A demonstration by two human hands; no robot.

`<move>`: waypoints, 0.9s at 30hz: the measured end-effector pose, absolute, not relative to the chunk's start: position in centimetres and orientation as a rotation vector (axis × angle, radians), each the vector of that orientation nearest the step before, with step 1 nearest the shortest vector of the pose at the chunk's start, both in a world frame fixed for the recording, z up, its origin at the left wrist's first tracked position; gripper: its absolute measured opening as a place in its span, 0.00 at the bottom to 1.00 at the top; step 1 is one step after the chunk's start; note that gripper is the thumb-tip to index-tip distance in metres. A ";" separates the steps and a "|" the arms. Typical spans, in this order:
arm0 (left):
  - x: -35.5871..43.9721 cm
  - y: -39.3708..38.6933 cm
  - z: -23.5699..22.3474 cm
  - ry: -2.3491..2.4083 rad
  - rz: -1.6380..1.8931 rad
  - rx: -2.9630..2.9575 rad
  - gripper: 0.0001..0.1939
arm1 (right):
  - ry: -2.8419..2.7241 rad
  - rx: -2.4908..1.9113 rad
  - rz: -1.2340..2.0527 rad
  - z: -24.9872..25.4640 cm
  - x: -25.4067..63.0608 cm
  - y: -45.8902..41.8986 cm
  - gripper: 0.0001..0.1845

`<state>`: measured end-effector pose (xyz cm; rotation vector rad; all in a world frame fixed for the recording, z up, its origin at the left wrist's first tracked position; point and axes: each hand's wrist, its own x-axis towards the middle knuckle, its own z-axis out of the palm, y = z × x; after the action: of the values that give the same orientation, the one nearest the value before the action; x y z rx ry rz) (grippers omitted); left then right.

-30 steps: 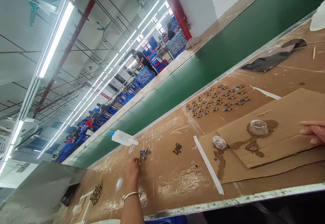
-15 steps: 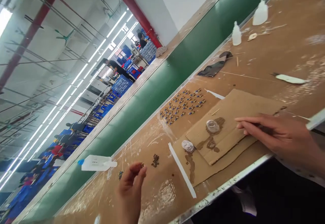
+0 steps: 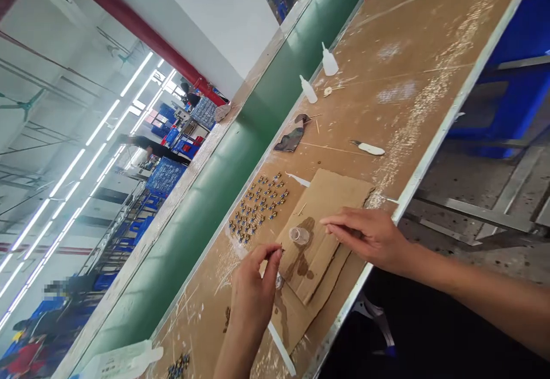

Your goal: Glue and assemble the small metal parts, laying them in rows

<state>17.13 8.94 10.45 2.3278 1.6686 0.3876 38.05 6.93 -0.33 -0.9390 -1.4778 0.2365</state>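
Pinching a piece [image 3: 282, 248] in our left hand [image 3: 252, 290], likely for precision, we hold our right hand [image 3: 373, 237] narrow, contents unclear.

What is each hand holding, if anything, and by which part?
Left hand: a tiny dark piece, pinched between thumb and finger; the gripped part is too small to tell. Right hand: cannot be told.

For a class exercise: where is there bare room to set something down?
Bare tabletop lies between the knife and white bottles; the green strip beside the small pieces looks bare. Crowded: those pieces, and around the clear cup by left hand and right hand.
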 end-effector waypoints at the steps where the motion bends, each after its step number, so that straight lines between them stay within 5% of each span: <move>1: 17.6 9.4 10.4 1.666 0.370 2.350 0.12 | -1.472 -0.931 0.236 -0.3 38.1 7.0 0.09; 27: 21.5 11.8 11.1 1.530 0.206 2.604 0.09 | -1.398 -0.870 0.233 -0.5 38.6 7.2 0.08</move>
<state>21.54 11.79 11.06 2.6038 1.5300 0.2057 38.57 7.23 -0.52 -0.8704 -1.3978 0.2327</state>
